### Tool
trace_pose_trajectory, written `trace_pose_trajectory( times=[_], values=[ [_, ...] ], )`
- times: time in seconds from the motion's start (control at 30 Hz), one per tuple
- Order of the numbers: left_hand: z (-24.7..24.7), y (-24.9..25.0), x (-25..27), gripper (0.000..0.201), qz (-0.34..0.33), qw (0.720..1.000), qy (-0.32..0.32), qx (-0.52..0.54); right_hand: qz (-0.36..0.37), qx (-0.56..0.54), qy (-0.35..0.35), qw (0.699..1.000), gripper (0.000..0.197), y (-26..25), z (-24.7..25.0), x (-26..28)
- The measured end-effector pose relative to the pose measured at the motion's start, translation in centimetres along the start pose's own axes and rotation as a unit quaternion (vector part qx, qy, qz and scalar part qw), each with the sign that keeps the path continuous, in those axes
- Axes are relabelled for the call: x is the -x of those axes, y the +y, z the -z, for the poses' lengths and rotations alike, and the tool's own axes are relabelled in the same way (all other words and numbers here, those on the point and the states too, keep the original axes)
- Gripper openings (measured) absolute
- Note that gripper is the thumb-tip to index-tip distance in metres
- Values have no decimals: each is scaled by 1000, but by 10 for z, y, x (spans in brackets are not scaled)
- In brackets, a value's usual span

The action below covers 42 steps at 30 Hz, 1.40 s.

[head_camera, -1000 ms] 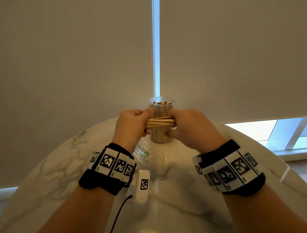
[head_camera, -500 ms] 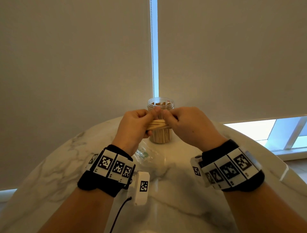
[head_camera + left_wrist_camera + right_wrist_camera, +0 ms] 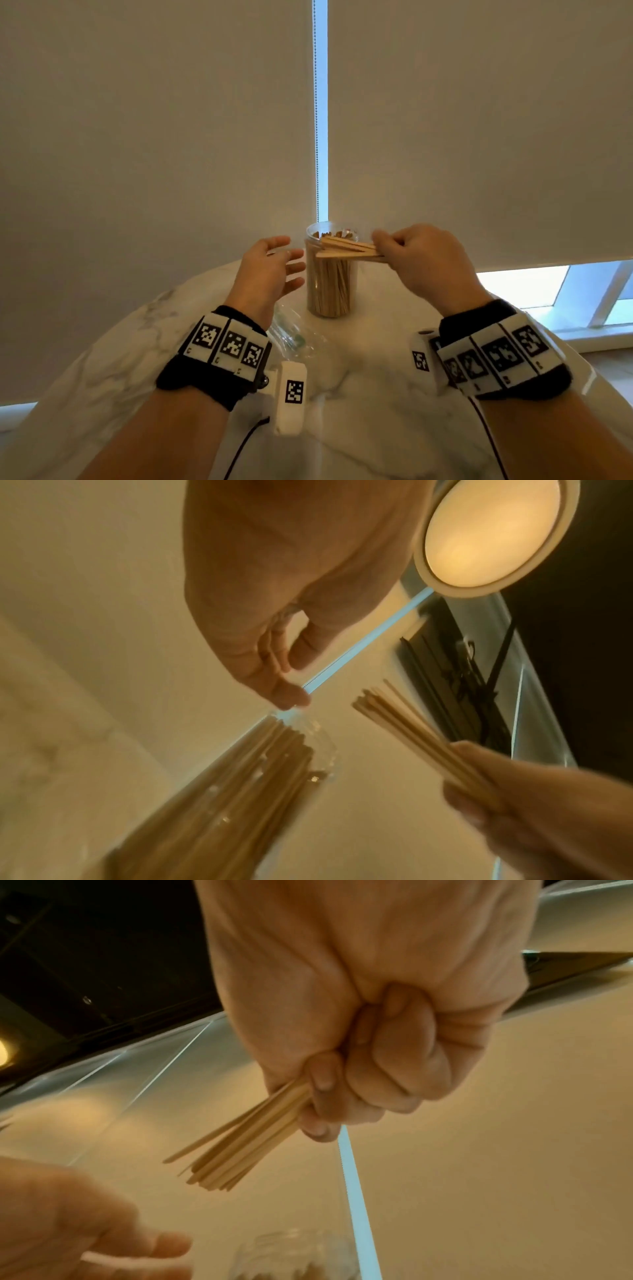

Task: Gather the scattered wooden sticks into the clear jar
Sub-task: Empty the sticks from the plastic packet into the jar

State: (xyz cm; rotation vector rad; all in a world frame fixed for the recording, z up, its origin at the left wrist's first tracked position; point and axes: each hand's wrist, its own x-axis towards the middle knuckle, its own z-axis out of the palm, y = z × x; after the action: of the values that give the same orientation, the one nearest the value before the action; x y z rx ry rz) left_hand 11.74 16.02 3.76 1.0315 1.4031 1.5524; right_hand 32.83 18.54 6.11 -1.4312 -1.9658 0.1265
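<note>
A clear jar (image 3: 330, 274), packed with upright wooden sticks, stands on the marble table (image 3: 376, 394) near the blind. My right hand (image 3: 419, 255) grips a bundle of wooden sticks (image 3: 346, 249), whose free ends lie over the jar's rim. In the right wrist view the bundle (image 3: 246, 1139) fans out below my curled fingers (image 3: 377, 1074). My left hand (image 3: 274, 267) hovers open just left of the jar, fingers spread, holding nothing. The left wrist view shows that hand (image 3: 274, 653) above the jar (image 3: 240, 791), with the bundle (image 3: 411, 734) off to the right.
A crumpled clear plastic wrapper (image 3: 291, 337) lies on the table in front of the jar. Close behind the jar hang roller blinds (image 3: 171, 137) with a bead chain (image 3: 317, 137). A window sill (image 3: 582, 329) runs along the right.
My left hand has let go of the bundle and opened beside the jar. My right hand has raised the sticks, alone, up to the jar's mouth.
</note>
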Motion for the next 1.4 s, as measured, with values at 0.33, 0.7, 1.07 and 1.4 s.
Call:
trace_pose_trajectory(
  times=[0.33,0.7,1.07,1.4],
  values=[
    [-53,-10,-78,157,-32,961,-117,-247,75,308,-33,948,41,-40,30,-116],
    [-55,-35,-84,122,-78,970,-69,-221,165,499,-110,844,50,-82,0,-146],
    [-54,-35,-83,118,-81,966,-56,-239,156,497,-147,841,49,-85,-1,-142],
    [-53,-34,-78,115,-90,963,-50,-249,153,512,-120,837,37,-90,-18,-144]
  ],
)
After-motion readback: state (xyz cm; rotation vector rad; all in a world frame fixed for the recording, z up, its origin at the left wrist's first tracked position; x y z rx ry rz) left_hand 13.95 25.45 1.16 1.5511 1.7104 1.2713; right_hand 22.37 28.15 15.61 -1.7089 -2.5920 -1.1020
